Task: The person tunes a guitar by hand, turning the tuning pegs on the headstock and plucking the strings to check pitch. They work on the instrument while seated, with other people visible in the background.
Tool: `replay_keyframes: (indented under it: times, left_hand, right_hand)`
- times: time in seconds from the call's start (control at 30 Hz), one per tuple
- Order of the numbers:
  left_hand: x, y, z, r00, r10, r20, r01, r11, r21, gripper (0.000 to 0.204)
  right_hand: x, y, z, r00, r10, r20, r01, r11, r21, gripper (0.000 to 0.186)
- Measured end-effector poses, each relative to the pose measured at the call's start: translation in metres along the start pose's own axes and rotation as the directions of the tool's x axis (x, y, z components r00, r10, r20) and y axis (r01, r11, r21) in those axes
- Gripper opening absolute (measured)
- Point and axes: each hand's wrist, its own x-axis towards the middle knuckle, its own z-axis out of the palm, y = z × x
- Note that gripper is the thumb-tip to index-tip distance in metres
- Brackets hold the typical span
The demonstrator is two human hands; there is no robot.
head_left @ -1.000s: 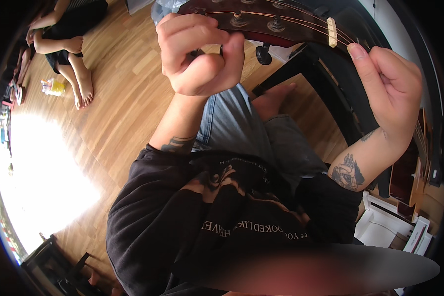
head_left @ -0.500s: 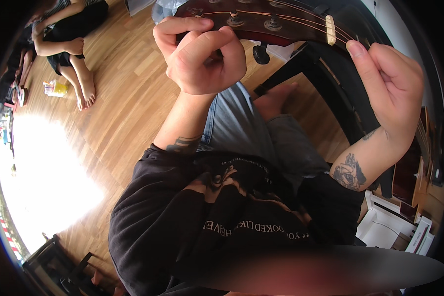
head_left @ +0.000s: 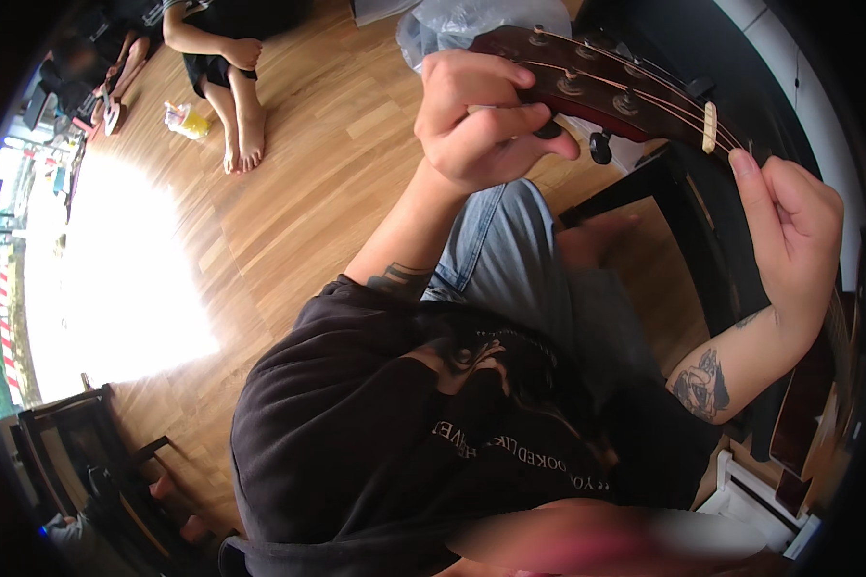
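Wooden floor (head_left: 327, 144) below, left hand (head_left: 476, 125) around 1 tuning peg (head_left: 549, 129), right hand (head_left: 794, 226) tight on guitar strings (head_left: 725, 140)

Yellow drink (head_left: 193, 124) on wooden floor (head_left: 327, 154); clear plastic bag (head_left: 443, 31)

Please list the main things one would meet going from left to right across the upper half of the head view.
Clear cup with yellow contents, another person's bare feet, left hand, lowest black oval tuning button, cream bar-shaped string nut, right hand.
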Motion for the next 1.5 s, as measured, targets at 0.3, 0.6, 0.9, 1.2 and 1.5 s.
replay_keyframes:
  times: [0.3, 0.6, 0.9, 1.2, 1.5]
  left_hand:
    - [0.007, 0.013, 0.007, 0.997, 0.031, 0.066, -0.039, 0.991, 0.124, 0.036]
    - [0.016, 0.005, -0.021, 0.962, 0.009, 0.272, -0.012, 1.000, 0.006, 0.031]
    - [0.014, 0.003, -0.017, 0.981, 0.026, 0.194, -0.041, 0.996, 0.073, 0.038]
    - [0.005, 0.007, 0.001, 0.999, 0.044, 0.007, -0.044, 0.995, 0.093, 0.031]
    - [0.008, 0.007, -0.001, 0.997, 0.053, 0.065, -0.052, 0.998, -0.021, 0.030]
  right_hand:
    - [-0.006, 0.008, -0.003, 0.998, -0.042, 0.038, 0.045, 0.996, -0.076, 0.040]
    - [-0.002, 0.007, 0.001, 0.998, -0.063, 0.015, 0.063, 0.998, -0.028, 0.042]
    - [-0.002, 0.005, 0.001, 0.999, -0.050, -0.004, 0.050, 0.999, -0.007, 0.043]
    - [-0.006, 0.009, 0.001, 0.998, -0.033, 0.044, 0.035, 0.999, -0.029, 0.042]
    - [-0.005, 0.011, -0.001, 0.997, -0.061, 0.041, 0.063, 0.997, -0.046, 0.039]
